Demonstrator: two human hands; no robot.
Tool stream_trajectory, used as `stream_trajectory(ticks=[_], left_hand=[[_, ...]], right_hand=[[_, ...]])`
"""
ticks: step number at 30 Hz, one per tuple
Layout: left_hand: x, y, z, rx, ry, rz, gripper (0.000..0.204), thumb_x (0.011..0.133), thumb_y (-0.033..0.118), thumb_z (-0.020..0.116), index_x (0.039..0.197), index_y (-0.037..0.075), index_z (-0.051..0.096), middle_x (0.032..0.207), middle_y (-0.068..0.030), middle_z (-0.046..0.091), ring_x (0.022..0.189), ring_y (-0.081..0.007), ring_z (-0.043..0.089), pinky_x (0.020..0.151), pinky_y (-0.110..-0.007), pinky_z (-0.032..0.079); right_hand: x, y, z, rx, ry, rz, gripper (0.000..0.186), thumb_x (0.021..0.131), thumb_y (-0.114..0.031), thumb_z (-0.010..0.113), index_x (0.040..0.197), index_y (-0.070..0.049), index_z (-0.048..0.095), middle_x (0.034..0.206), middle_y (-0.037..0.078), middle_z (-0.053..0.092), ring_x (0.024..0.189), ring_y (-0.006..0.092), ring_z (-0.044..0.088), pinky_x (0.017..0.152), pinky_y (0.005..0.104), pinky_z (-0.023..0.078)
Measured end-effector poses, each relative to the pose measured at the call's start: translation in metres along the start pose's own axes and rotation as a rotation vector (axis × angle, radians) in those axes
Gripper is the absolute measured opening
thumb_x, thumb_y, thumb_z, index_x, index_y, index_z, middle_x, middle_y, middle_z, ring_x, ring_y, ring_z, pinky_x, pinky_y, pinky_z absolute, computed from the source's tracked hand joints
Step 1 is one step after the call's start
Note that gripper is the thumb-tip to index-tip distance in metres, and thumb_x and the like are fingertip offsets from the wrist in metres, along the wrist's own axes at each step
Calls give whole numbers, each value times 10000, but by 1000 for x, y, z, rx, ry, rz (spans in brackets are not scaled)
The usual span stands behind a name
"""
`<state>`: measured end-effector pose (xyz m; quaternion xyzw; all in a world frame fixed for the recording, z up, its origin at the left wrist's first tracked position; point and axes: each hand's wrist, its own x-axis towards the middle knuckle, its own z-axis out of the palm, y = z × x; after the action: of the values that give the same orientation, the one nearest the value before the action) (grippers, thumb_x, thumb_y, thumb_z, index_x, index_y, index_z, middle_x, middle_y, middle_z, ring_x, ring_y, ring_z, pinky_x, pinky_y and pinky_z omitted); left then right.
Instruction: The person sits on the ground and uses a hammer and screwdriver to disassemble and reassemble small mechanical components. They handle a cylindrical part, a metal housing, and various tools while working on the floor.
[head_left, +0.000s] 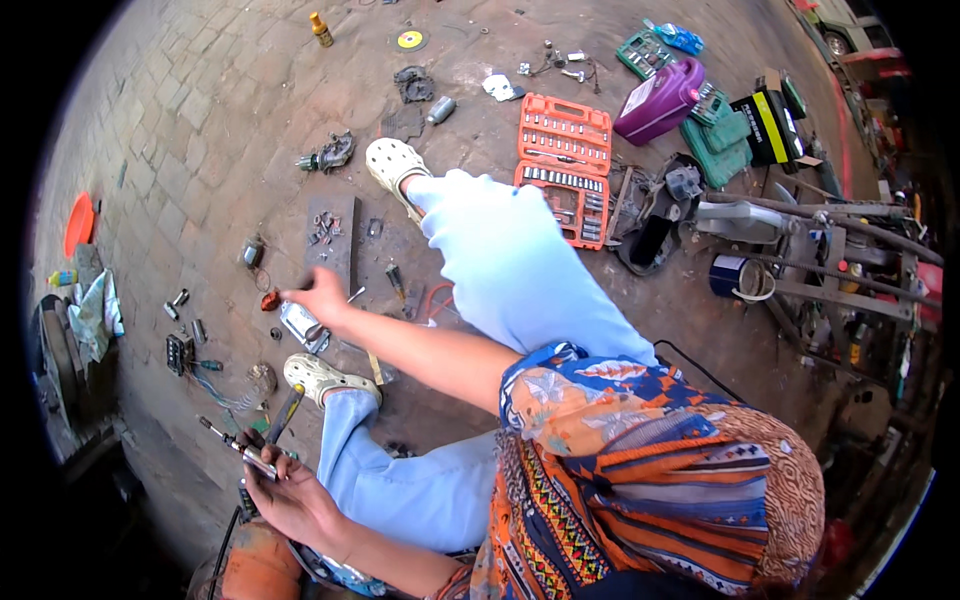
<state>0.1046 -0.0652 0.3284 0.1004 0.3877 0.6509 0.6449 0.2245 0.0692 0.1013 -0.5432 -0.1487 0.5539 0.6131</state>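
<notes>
My left hand [285, 490] grips a slim metal part [242, 447] with a rod end, held at the lower left beside a yellow-topped, dark-handled tool [288, 410]. My right hand [315, 295] reaches across the middle with its fingers loosely apart, close to a small red object [270, 300] and over a silver metal piece [303, 328] on the ground. Just beyond lies a dark metal plate [345, 212] with small parts on it. A small dark cylinder [252, 252] sits left of the plate.
An orange socket case [562, 135] lies open beyond my legs, near a purple jug [660, 100] and green cases [718, 150]. Scattered parts, a wired block [178, 352] and an orange disc [79, 225] lie leftward. Metal frames [840, 270] crowd the right; an orange object [260, 565] is bottom left.
</notes>
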Motion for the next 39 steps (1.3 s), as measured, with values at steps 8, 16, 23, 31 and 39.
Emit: stream_trajectory(ticks=[8, 16, 23, 31, 39], left_hand=[[14, -15, 17, -23, 16, -14, 325, 912, 59, 471, 1205, -79, 449, 1205, -204, 535, 868, -206, 546, 634, -236, 449], [4, -13, 19, -69, 80, 15, 317, 921, 59, 465, 1208, -76, 452, 1200, -200, 520, 851, -186, 518, 615, -233, 431], [-4, -8, 22, 123, 359, 46, 400, 932, 71, 438, 1317, -18, 377, 1315, -152, 449, 838, -142, 482, 627, -210, 406], [5, -14, 10, 1163, 413, 235, 493, 840, 74, 590, 1266, -107, 420, 1225, -230, 492, 1044, -272, 507, 848, -348, 447], [22, -26, 44, 1181, 336, 269, 543, 860, 120, 562, 1324, -89, 373, 1270, -232, 462, 1095, -293, 490, 936, -358, 403]], right_hand=[[82, -244, 131, -596, -374, -646, 486, 562, -364, 821, 817, 9, 639, 843, 191, 642, 801, 325, 628, 713, 411, 503], [284, -240, -168, -1535, -429, -721, 497, 661, -360, 758, 984, -24, 585, 964, 151, 639, 933, 311, 606, 769, 407, 490], [324, -184, -353, -1569, 107, -140, 347, 670, -272, 776, 888, -63, 605, 889, 120, 653, 839, 275, 630, 709, 389, 484], [358, -167, -352, -1848, -133, -251, 251, 689, -164, 733, 873, -64, 592, 862, 130, 638, 862, 313, 608, 697, 409, 476], [398, -127, -382, -1269, -292, -27, 393, 719, 34, 547, 1109, -8, 582, 1067, 189, 628, 991, 304, 608, 842, 338, 488]])
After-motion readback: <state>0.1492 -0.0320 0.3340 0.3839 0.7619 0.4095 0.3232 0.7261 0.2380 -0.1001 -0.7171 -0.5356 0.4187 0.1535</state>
